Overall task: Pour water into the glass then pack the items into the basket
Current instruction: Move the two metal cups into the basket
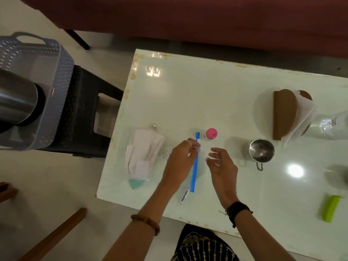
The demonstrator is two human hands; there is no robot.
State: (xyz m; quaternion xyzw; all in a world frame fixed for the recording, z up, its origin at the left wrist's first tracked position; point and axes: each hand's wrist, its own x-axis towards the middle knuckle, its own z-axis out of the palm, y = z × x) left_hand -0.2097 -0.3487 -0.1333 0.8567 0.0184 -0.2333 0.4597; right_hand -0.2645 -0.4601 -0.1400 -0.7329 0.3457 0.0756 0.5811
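Observation:
On the white table [188, 91] lies a clear zip bag with a blue seal strip [194, 170]. My left hand [180, 159] pinches the strip near its upper end. Just right of the strip, my right hand [220, 164] hovers with relaxed, spread fingers and holds nothing. A steel cup [261, 150] stands to the right. A clear plastic water bottle [327, 127] lies at the right edge. The grey woven basket [37, 59] sits on a dark stool [82, 110] left of the table.
A clear pouch of white cloth [143, 155] lies left of my hands. A small pink-capped bottle [211, 133] stands behind the strip. A brown open notebook [288, 113] stands at the right, a green object [331, 208] at the near right. A steel flask [17, 98] is at the far left.

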